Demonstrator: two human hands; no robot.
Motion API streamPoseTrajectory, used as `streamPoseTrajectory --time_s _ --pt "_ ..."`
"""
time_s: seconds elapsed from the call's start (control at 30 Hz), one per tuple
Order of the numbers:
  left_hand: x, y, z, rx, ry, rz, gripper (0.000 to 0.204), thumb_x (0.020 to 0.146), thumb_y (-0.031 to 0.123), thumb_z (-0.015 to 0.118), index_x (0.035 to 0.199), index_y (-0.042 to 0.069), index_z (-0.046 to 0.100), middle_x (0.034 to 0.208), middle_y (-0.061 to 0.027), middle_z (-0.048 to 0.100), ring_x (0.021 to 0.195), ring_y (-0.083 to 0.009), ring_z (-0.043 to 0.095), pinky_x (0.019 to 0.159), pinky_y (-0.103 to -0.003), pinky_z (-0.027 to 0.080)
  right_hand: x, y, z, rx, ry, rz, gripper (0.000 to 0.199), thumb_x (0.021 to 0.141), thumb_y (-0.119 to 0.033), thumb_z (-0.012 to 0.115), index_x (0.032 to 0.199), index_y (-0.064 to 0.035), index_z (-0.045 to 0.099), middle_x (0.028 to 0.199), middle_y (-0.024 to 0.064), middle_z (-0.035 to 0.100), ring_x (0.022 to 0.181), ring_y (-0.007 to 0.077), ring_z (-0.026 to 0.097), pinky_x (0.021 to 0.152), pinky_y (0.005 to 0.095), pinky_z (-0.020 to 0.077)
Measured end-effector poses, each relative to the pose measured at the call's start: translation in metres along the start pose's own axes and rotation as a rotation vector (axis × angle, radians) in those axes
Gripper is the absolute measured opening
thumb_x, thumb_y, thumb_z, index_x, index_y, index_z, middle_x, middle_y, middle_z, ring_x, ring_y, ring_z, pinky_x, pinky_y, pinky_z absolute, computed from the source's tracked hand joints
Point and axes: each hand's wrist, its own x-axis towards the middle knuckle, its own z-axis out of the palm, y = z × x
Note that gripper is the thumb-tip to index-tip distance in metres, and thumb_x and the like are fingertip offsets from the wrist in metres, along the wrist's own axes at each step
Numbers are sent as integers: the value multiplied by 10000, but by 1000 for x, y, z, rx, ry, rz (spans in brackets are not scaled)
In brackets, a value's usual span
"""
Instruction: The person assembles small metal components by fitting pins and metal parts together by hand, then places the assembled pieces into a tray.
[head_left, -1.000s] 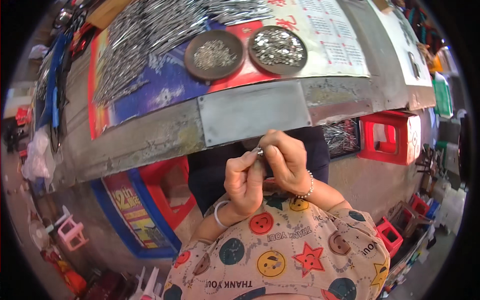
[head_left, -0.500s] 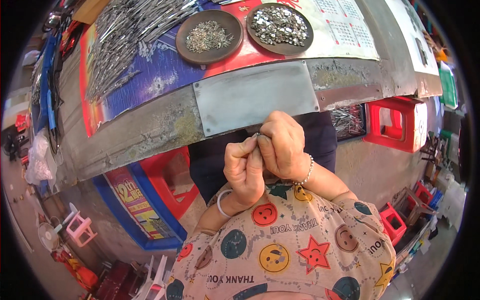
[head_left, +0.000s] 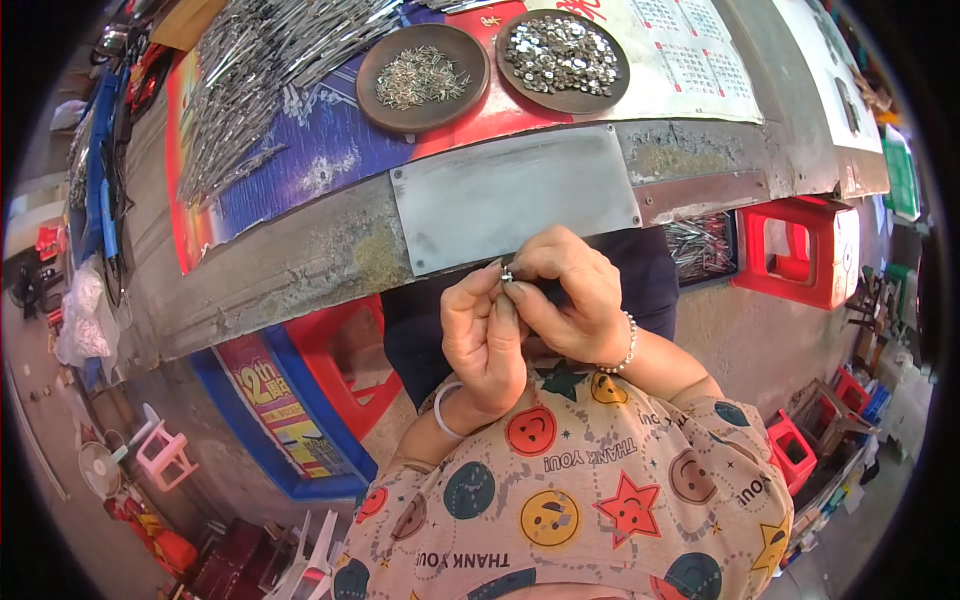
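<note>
Just below the near edge of the table, my two hands meet fingertip to fingertip. Between them sits a small shiny metal part [head_left: 507,274], mostly covered by the fingers, so its exact kind does not show. My left hand [head_left: 484,340] pinches it with thumb and index finger. My right hand [head_left: 572,298] closes on it from the other side, thumb below and index finger above. Beyond the hands, a dark round dish [head_left: 385,112] holds many thin metal pins, and a second dark dish [head_left: 522,88] holds small round shiny metal pieces.
A bare metal plate [head_left: 515,200] is fastened along the table's front edge. Thin metal rods [head_left: 240,110] lie heaped at the far left. A tray of metal pieces [head_left: 700,245] and a red stool [head_left: 800,250] stand under the table at right; a blue-framed board [head_left: 280,410] is at left.
My fingertips have parted slightly, and the small metal part now shows between them. My right hand has turned and shifted a little to the right. The dishes have stayed put.
</note>
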Motion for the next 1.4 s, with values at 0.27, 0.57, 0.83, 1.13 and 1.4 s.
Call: streamPoseTrajectory --time_s 0.27,0.57,0.83,1.13,1.4 --pt "-2 -6 -3 85 50 52 265 994 53 405 1256 16 405 1147 -125 555 1004 -139 546 878 -266 445 -3 2 11 38 81 -18 210 724 33 659 901 0 549 773 115 567 641 272 558 554 338 467" --pt "7 0 9 74 101 -25 277 985 57 414 1259 21 406 1007 -100 584 913 -123 554 801 -245 457 -2 -12 12 -82 39 186 137 807 14 607 912 -3 521 746 97 526 629 252 539 563 338 456" --pt "26 21 -14 -854 4 -708 313 1016 106 328 1320 97 400 674 -61 455 384 -60 273 354 -191 255 6 -8 -20 454 -54 538 314 1019 -215 425 897 34 570 797 49 579 678 90 532 644 230 456" --pt "26 26 -19 -1064 -74 -757 321 1000 94 285 1299 79 399 673 -82 509 345 -69 273 321 -189 259 5 -4 -19 353 -91 516 299 1011 -232 453 912 23 574 807 52 594 703 103 557 667 239 479" --pt "27 27 -16 -1020 -12 -771 317 992 87 295 1290 83 403 662 -75 505 344 -68 274 319 -189 246 5 -4 -17 305 -97 508 255 996 -209 490 904 17 567 770 61 597 701 114 585 654 248 489"
